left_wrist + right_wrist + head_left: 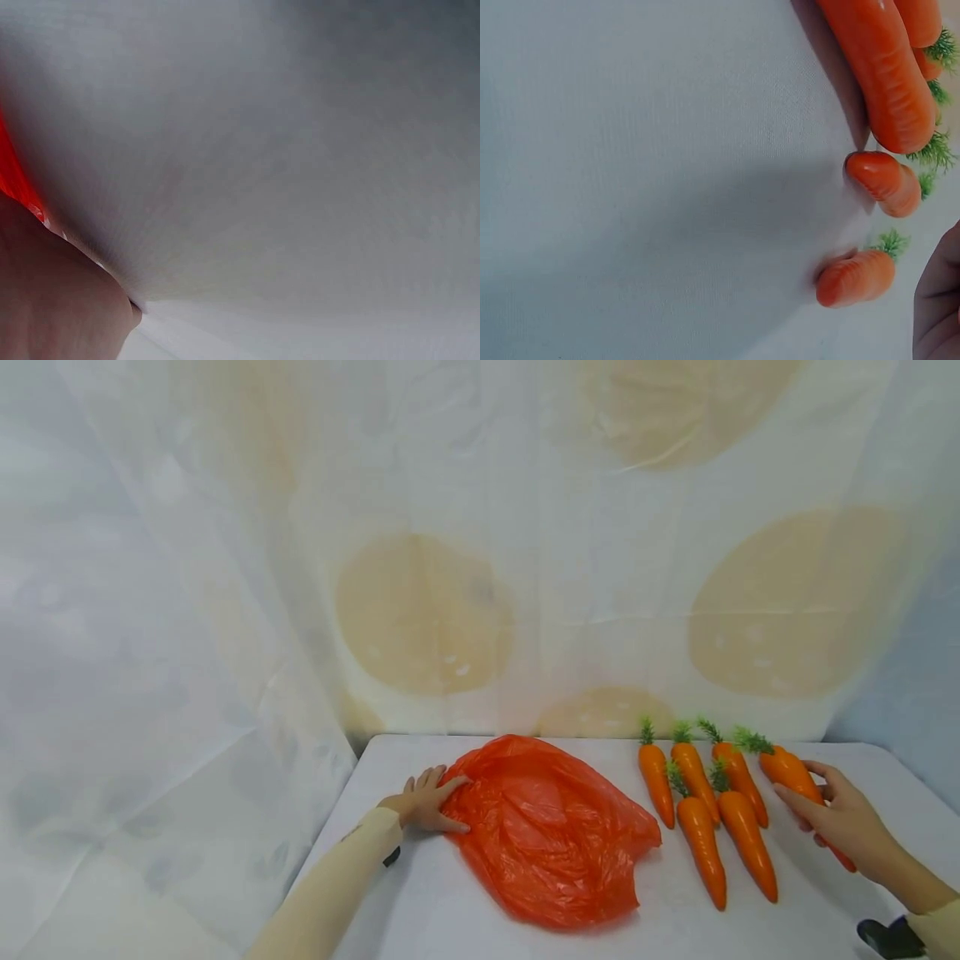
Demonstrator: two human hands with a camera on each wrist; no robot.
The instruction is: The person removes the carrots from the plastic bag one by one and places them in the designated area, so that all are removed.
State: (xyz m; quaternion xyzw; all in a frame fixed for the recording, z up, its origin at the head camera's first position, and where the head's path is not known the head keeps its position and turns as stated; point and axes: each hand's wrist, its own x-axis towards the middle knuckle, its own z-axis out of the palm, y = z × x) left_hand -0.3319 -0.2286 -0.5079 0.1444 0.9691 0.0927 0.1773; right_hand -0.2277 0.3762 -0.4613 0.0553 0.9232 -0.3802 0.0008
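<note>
A thin red plastic bag (555, 835) lies spread and crinkled on the white table. My left hand (426, 802) rests at the bag's left edge, fingers straight and spread, with the thumb over the plastic. In the left wrist view the hand (52, 292) fills the lower left corner, beside a strip of the red bag (11, 169). On the right, my right hand (843, 818) grips an orange carrot (787, 772) with a green leafy top, thumb on one side and fingers on the other. Only the edge of that hand (939, 300) shows in the right wrist view.
Several more carrots lie between the bag and my right hand, in two rough rows; one front carrot (701, 847) is near the bag's right corner. The white table (405, 893) ends at a hanging patterned cloth (525, 635) behind. Another cloth (172, 693) hangs at left.
</note>
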